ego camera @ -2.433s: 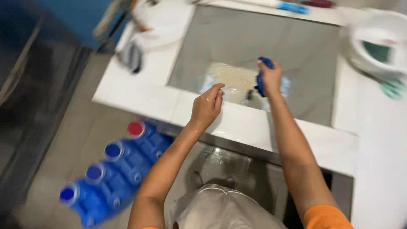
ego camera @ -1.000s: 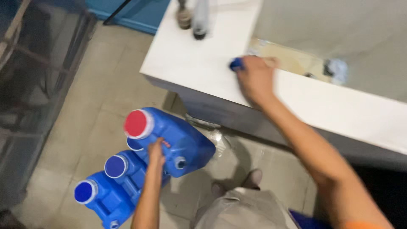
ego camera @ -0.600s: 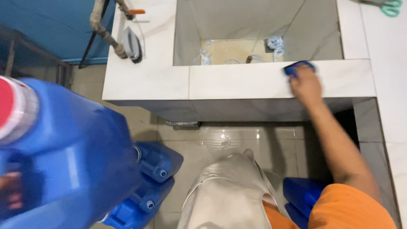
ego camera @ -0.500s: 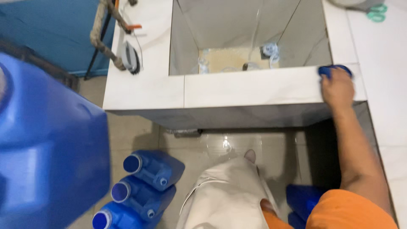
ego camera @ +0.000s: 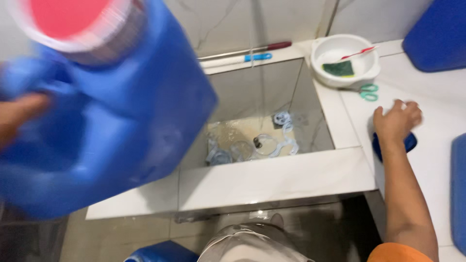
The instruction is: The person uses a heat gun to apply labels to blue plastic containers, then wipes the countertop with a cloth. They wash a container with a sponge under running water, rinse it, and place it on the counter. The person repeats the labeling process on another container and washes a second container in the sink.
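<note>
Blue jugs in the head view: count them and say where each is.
2 clear ones: the big blue jug lifted in the left hand, and a second jug on the floor below. Blue shapes at the right edge may be more; cannot tell.

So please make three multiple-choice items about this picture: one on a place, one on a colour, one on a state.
1. Where is the white bowl?
A. on the floor
B. on the counter corner behind the basin
C. inside the basin

2. What colour is the cap of the blue jug?
A. red
B. green
C. white

3. What does the right hand do?
A. hangs free
B. grips the scissors
C. presses on a blue object

Answers: 1 B, it sits beside the basin rim. 2 A, the cap is red. 3 C, the palm covers it.
</note>
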